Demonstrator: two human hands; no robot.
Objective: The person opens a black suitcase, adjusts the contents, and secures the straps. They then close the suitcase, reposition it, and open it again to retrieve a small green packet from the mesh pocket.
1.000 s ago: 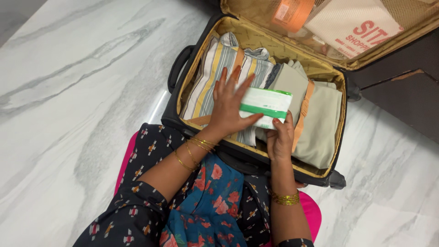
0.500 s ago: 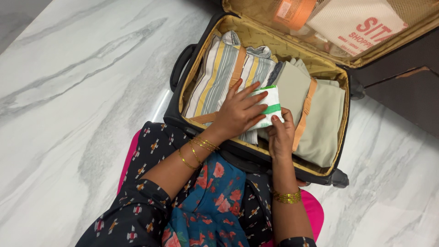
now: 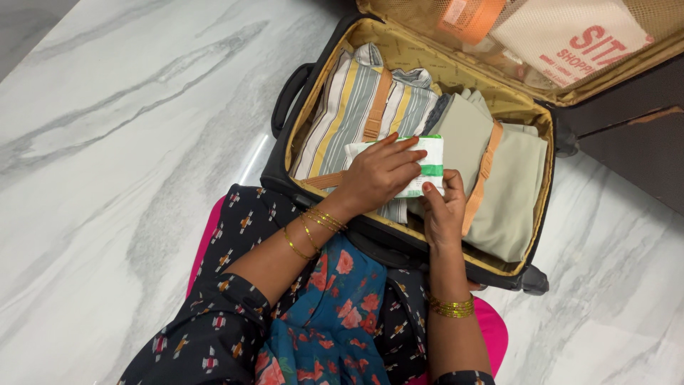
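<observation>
A small white packet with green bands (image 3: 428, 158) lies on the folded clothes inside an open black suitcase (image 3: 279, 165). My left hand (image 3: 377, 175) rests flat over the packet's left part, fingers spread across it. My right hand (image 3: 442, 207) grips the packet's lower right corner from below. Under the packet are a striped folded garment (image 3: 349, 107) on the left and a folded beige garment (image 3: 509, 185) on the right, each crossed by an orange strap.
The suitcase lid (image 3: 620, 64) stands open at the top right, its mesh pocket holding a white bag and an orange packet. White marble floor (image 3: 121, 142) spreads to the left. I sit on a pink seat (image 3: 491, 328) at the suitcase's near edge.
The packet came down from being held up flat onto the clothes. My left hand moved from beside it to lie over it, and my right hand stayed at its corner.
</observation>
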